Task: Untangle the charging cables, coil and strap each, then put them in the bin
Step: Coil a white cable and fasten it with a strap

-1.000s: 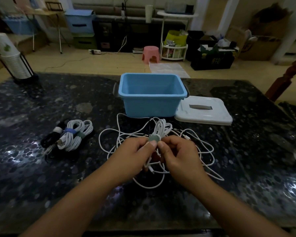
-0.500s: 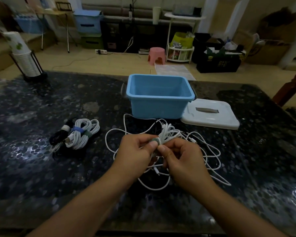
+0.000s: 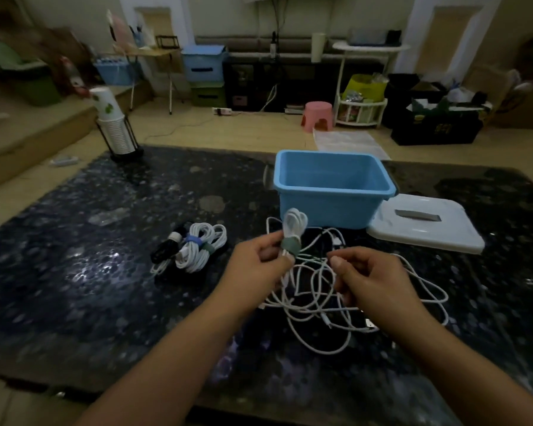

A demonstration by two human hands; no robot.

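Pinched in the left hand (image 3: 260, 264), a coiled white charging cable (image 3: 294, 224) with a grey-green strap (image 3: 291, 245) stands upright before the open blue plastic bin (image 3: 333, 192). Right hand (image 3: 371, 279), fingers curled, pinches a strand of the loose white cable tangle (image 3: 317, 298) on the dark speckled table (image 3: 105, 287). Strapped bundles (image 3: 194, 249) lie left.

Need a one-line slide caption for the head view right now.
Left hand holds a strapped white cable coil before the empty blue bin; right hand hovers over tangled white cables.
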